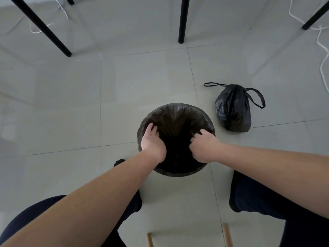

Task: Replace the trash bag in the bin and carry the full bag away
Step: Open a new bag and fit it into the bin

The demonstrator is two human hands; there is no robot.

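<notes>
A round bin (pixel 175 106) stands on the tiled floor between my knees, lined with a fresh black trash bag (pixel 178 122) folded over its rim. My left hand (pixel 152 141) lies flat inside the bin against the liner's left wall, fingers spread. My right hand (pixel 203 147) is inside on the right, fingers curled and pinching the liner. The full black bag (pixel 233 109), tied at the top with two loose handles, sits on the floor just right of the bin and beyond it.
Black table legs (pixel 182 20) (pixel 41 27) (pixel 315 16) stand on the floor ahead. White cables (pixel 322 50) trail at the far right and far left. Two wooden legs (pixel 227 236) show at the bottom edge between my knees.
</notes>
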